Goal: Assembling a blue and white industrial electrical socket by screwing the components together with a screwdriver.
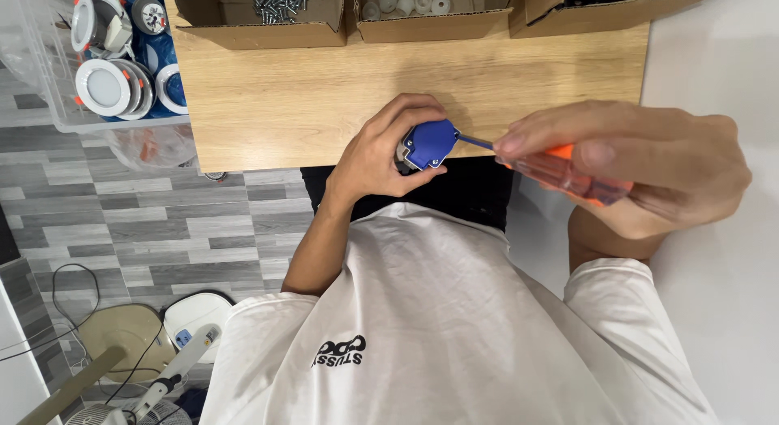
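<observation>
1. The left hand (381, 153) grips a small blue plastic housing (431, 142) at the near edge of the wooden table (324, 92). Its fingers (410, 110) curl over the top of the housing, and the thumb presses in from 6 o'clock.
2. The blue housing sits at the 3 o'clock side of the left hand, enclosed by the fingers above and the thumb below. Its flat face with small screw holes faces up and toward the right.
3. The right hand (641, 169) is closed around a screwdriver (560, 169) with a translucent orange handle. The fingertips pinch the handle's front end, and the palm wraps the rest.
4. The screwdriver's thin blue shaft runs toward 9 o'clock from the right hand, and its tip meets the housing's right edge.
5. At 12 o'clock from the hands, three open cardboard boxes line the table's far edge: one with screws (280, 3), one with small white round parts (410, 1), and one whose contents cannot be made out.
6. At 10 o'clock, off the table, a clear plastic bin (49, 84) holds round white lamp fittings (104, 86).
</observation>
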